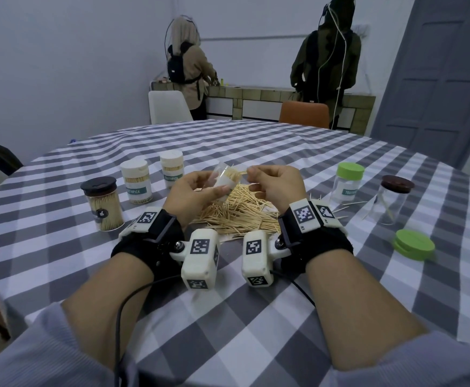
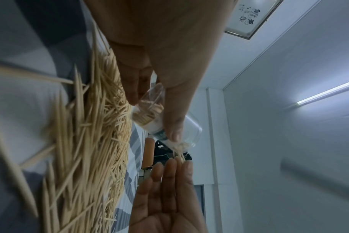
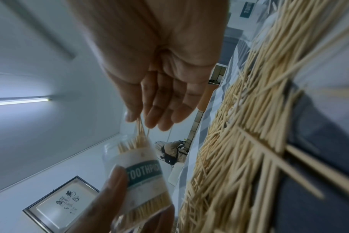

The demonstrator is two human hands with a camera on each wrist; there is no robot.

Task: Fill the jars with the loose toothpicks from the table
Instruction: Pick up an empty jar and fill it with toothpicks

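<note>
A: Your left hand (image 1: 197,191) is raised over the toothpick pile (image 1: 236,213), fingers and thumb wrapped round a tilted clear jar (image 1: 222,178).

B: And the right?

A: Your right hand (image 1: 277,185) sits level beside it, thumb and forefinger pinching a few toothpicks (image 3: 139,126) at the jar's mouth, other fingers loosely extended.

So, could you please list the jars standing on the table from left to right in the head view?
Dark-lidded full jar → shorter white-lidded jar → taller white-lidded jar → green-lidded clear jar → brown-lidded nearly empty jar.
</note>
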